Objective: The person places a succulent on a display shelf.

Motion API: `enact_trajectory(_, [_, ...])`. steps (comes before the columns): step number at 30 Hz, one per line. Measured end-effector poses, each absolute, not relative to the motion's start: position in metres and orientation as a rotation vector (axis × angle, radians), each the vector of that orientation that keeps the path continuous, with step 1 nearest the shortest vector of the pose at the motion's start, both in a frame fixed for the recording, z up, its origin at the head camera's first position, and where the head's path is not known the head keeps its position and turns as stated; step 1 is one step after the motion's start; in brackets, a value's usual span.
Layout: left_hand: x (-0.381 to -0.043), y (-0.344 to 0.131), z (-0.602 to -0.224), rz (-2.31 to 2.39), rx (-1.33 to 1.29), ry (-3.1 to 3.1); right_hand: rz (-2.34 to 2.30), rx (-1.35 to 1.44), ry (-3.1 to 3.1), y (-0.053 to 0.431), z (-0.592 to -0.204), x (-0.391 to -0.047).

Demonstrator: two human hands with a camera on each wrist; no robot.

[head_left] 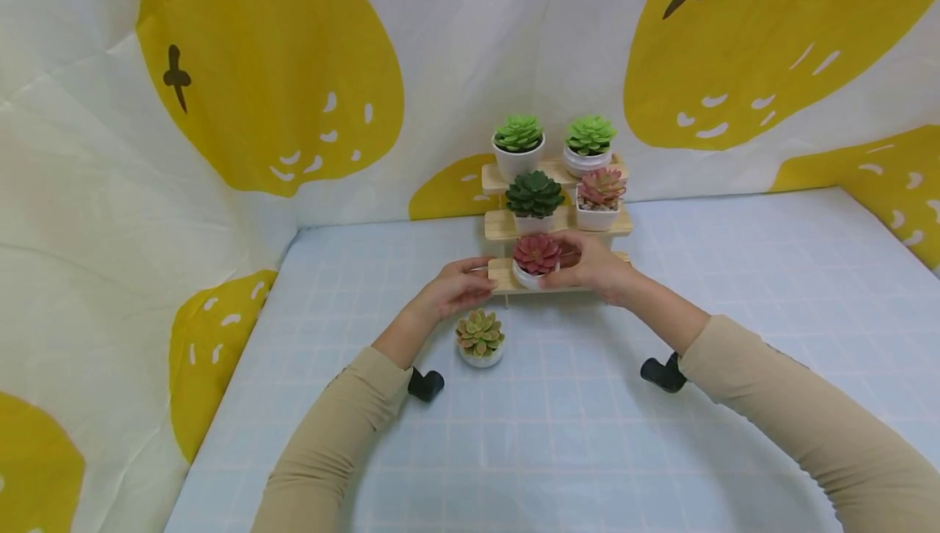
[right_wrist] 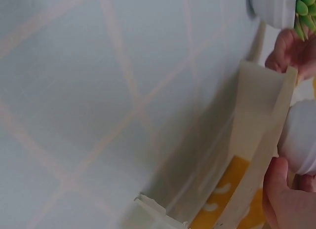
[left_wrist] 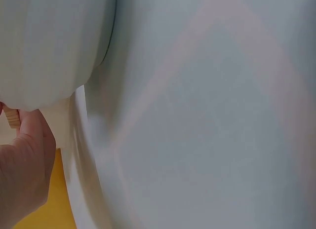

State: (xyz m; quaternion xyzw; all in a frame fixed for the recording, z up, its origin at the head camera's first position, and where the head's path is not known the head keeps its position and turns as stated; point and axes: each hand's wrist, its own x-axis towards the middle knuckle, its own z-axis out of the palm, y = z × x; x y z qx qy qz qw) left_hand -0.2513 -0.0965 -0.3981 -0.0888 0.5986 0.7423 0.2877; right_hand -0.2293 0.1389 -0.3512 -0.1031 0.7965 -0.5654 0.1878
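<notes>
My right hand (head_left: 593, 268) holds a dark-pink succulent (head_left: 536, 254) by its white pot, thumb on the near side, at the lowest step of a three-tier wooden plant stand (head_left: 503, 275). In the right wrist view, the pot (right_wrist: 300, 137) is right at the step's edge, with the right thumb (right_wrist: 277, 172) against it. My left hand (head_left: 461, 286) pinches the left end of that same step; the left wrist view shows a bit of its wood (left_wrist: 12, 118) between the fingers. Just below the left hand, a yellow-green succulent (head_left: 481, 335) in a white pot stands on the table.
Two bright green succulents (head_left: 518, 135) occupy the top step. A dark green succulent (head_left: 534, 195) and a pink one (head_left: 601, 190) stand on the middle step. A patterned cloth (head_left: 470, 43) hangs behind. Black wrist-worn pieces (head_left: 426, 386) show beside both sleeves.
</notes>
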Motion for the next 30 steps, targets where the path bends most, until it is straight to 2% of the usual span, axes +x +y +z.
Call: enact_trajectory(30, [-0.252, -0.097, -0.399, 1.977, -0.230, 1.600, -1.624, -0.325, 2.192, 0.175, -0.340, -0.198])
